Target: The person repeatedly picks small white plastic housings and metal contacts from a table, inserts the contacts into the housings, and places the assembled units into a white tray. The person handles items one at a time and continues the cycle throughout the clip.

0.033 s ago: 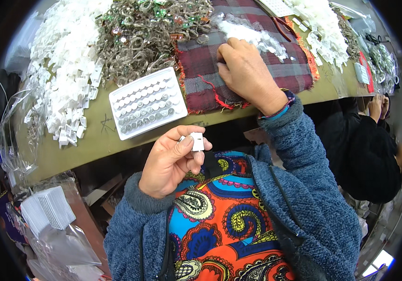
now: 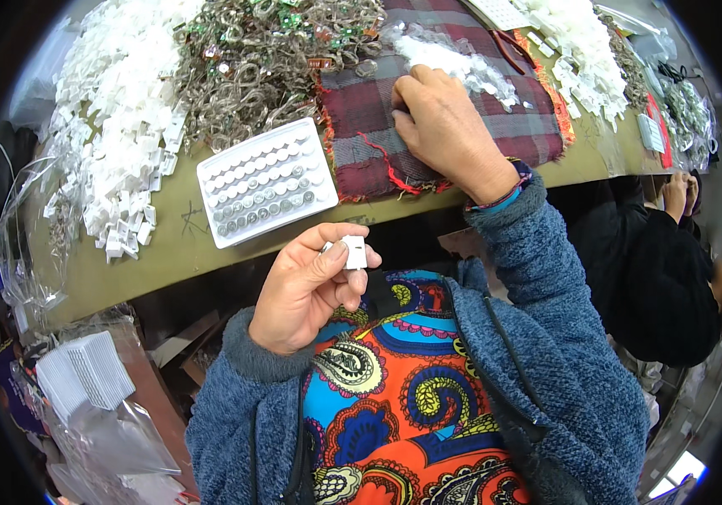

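Note:
Near the table's front edge, in front of my chest, my left hand (image 2: 306,282) pinches a small white plastic housing (image 2: 356,252) with a dark slot between thumb and fingers. My right hand (image 2: 443,118) is over the plaid cloth (image 2: 361,126), at the near edge of a heap of small clear and white plastic pieces (image 2: 453,67). Its fingers are curled down and pressed together; their tips, and anything in them, are hidden. Left of the cloth lies a white tray (image 2: 235,233) with rows of round button cells, some white-faced and some silver.
A large heap of white plastic housings (image 2: 117,109) covers the left of the table. Beside it are tangled clear-grey cords (image 2: 252,76) with green bits. More white parts (image 2: 584,67) and red-handled pliers (image 2: 508,50) lie at the right. Another person's dark sleeve (image 2: 655,261) is at the right.

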{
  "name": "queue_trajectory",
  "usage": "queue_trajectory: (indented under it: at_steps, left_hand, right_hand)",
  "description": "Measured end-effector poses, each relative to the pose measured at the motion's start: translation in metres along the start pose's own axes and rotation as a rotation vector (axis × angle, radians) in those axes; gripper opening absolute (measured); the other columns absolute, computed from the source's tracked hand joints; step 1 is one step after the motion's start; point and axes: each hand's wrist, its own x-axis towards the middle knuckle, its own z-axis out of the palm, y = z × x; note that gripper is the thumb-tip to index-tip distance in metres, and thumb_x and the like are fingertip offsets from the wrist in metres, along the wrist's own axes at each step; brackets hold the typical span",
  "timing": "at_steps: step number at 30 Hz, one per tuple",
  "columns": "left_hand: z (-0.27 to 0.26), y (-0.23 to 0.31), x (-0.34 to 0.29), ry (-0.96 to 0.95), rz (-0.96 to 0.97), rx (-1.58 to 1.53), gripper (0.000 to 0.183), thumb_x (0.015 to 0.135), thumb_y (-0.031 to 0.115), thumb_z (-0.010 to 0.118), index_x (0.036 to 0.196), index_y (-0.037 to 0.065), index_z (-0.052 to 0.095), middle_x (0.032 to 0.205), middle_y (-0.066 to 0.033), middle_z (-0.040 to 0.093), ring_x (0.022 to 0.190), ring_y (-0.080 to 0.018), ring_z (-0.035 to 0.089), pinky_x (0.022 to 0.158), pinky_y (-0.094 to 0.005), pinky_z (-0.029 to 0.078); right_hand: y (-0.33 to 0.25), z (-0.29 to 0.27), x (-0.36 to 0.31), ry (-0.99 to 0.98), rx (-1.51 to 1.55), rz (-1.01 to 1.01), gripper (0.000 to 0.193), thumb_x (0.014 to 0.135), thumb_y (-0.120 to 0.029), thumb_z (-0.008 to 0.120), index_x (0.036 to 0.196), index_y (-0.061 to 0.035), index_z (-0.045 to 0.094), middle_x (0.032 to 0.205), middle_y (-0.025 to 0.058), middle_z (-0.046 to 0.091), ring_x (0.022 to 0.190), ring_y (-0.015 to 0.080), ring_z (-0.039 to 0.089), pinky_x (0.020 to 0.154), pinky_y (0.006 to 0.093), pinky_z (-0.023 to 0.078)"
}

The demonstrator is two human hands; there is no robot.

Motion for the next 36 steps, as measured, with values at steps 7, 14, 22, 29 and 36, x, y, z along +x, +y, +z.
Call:
queue_trajectory:
  at_steps: [7,14,22,29,36]
  left_hand:
    - [-0.001,0.000,-0.006,0.026,0.075,-0.025,0.030,0.102,0.014,0.053,0.126,-0.003,0.055,0.107,-0.0181,0.066,0.078,-0.0145,0.066,0.065,-0.0253,0.059]
    - [-0.003,0.006,-0.010,0.045,0.224,-0.031,0.033,0.101,0.013,0.054,0.130,-0.002,0.054,0.107,-0.0169,0.066,0.080,-0.0134,0.066,0.070,-0.0264,0.059]
    - [-0.002,0.008,-0.017,0.055,0.227,-0.035,0.023,0.102,0.015,0.054,0.119,-0.001,0.057,0.098,-0.0141,0.067,0.073,-0.0136,0.065,0.065,-0.0269,0.059]
    - [-0.004,0.010,-0.019,0.001,0.173,-0.113,0.021,0.102,0.020,0.055,0.112,0.001,0.058,0.099,-0.0141,0.067,0.074,-0.0128,0.065,0.065,-0.0273,0.060]
    - [-0.003,0.012,-0.019,-0.004,0.183,-0.070,0.023,0.101,0.020,0.056,0.114,0.001,0.058,0.100,-0.0139,0.066,0.074,-0.0129,0.065,0.065,-0.0275,0.060]
  right_hand:
    - [-0.036,-0.020,-0.015,0.151,0.455,0.009,0.010,0.083,-0.002,0.067,0.091,-0.0006,0.061,0.083,0.0086,0.063,0.074,0.0200,0.060,0.066,0.0317,0.048]
    - [-0.088,-0.032,-0.044,-0.019,0.875,-0.124,0.015,0.080,0.010,0.066,0.092,0.0023,0.062,0.082,0.0106,0.064,0.073,0.0203,0.065,0.065,0.0286,0.052]
    - [-0.096,-0.025,-0.032,0.018,0.824,-0.326,0.035,0.077,0.011,0.065,0.111,0.0015,0.066,0.083,0.0111,0.065,0.067,0.0229,0.062,0.059,0.0321,0.049]
    - [-0.097,-0.027,-0.030,-0.014,0.887,-0.311,0.045,0.075,0.010,0.066,0.119,0.0008,0.064,0.084,0.0119,0.066,0.067,0.0234,0.062,0.060,0.0329,0.050]
    - [-0.094,-0.030,-0.029,-0.064,0.852,-0.372,0.047,0.074,0.010,0.065,0.120,-0.0006,0.064,0.084,0.0111,0.065,0.067,0.0247,0.060,0.059,0.0345,0.049]
